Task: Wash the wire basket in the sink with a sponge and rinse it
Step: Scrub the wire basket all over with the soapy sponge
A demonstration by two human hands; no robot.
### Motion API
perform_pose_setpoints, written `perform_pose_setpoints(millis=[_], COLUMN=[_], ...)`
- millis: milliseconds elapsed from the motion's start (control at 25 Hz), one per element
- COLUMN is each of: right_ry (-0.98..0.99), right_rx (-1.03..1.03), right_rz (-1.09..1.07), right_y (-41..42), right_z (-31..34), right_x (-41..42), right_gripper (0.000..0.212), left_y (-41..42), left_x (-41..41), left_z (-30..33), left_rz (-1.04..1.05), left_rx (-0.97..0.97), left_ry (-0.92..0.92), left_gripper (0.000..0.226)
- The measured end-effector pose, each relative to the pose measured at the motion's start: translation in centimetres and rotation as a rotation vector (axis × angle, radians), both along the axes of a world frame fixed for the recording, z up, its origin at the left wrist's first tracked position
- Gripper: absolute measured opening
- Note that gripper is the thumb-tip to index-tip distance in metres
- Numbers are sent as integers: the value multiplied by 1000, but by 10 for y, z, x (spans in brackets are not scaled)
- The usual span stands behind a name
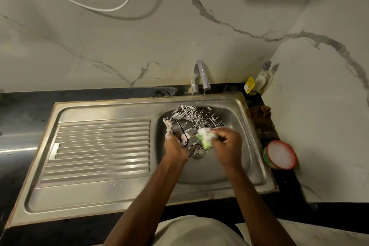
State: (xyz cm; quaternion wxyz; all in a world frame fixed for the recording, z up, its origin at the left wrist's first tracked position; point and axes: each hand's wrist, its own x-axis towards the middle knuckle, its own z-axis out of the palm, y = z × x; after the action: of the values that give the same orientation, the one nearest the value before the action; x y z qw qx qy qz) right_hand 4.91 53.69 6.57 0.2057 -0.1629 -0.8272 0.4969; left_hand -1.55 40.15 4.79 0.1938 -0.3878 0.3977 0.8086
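A black wire basket [196, 119], streaked with white foam, is tipped on its side over the bowl of the steel sink [235, 168]. My left hand [175, 147] grips the basket's near rim at the left. My right hand [227, 145] holds a green sponge [205, 138] thick with suds and presses it against the basket's near side. A thin stream of water falls from the tap [201, 75] onto the basket's far edge.
The ribbed steel draining board [99, 150] lies to the left of the bowl. A dish soap bottle [261, 80] stands in the back right corner. A round tub of white paste [280, 155] sits on the dark counter right of the sink.
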Motion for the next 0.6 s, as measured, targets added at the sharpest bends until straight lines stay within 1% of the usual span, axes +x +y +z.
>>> perform_pose_setpoints(millis=[40, 120, 160, 200, 280, 320, 360, 440, 480, 520, 560, 600], right_ry=[-16, -25, -1, 30, 80, 96, 100, 37, 2, -22, -46, -78], right_rx=[4, 107, 166, 198, 235, 224, 156, -157, -306, -385, -378, -314], right_rz=[-78, -190, -179, -124, -5, 16, 11, -3, 2, 3, 8, 11], right_y=[9, 14, 6, -7, -31, -34, -30, -14, -7, -2, 0, -3], right_z=[-3, -2, 0, 3, 8, 12, 15, 21, 25, 26, 26, 26], right_x=[-5, -12, -12, -10, 3, 9, 10, 3, 0, -3, -5, -4], right_gripper=[33, 33, 34, 33, 29, 27, 24, 19, 22, 28, 34, 39], left_y=[-1, -3, -3, -2, -4, -6, -9, -13, -13, -12, -10, -9], left_x=[1, 3, 3, 2, -2, -3, -4, -3, -1, 1, 2, 2], left_z=[3, 7, 6, 3, -4, -9, -11, -16, -18, -17, -13, -9], left_rz=[-1, 1, 6, 14, 26, 31, 43, 46, 36, 31, 23, 20], left_rx=[-2, -17, -22, -12, 10, 6, 6, -19, -23, -21, -16, -2], left_ry=[7, 48, 65, 74, 90, 105, 121, 133, 136, 137, 133, 131], left_gripper=[44, 42, 41, 40, 36, 38, 43, 58, 60, 58, 52, 41])
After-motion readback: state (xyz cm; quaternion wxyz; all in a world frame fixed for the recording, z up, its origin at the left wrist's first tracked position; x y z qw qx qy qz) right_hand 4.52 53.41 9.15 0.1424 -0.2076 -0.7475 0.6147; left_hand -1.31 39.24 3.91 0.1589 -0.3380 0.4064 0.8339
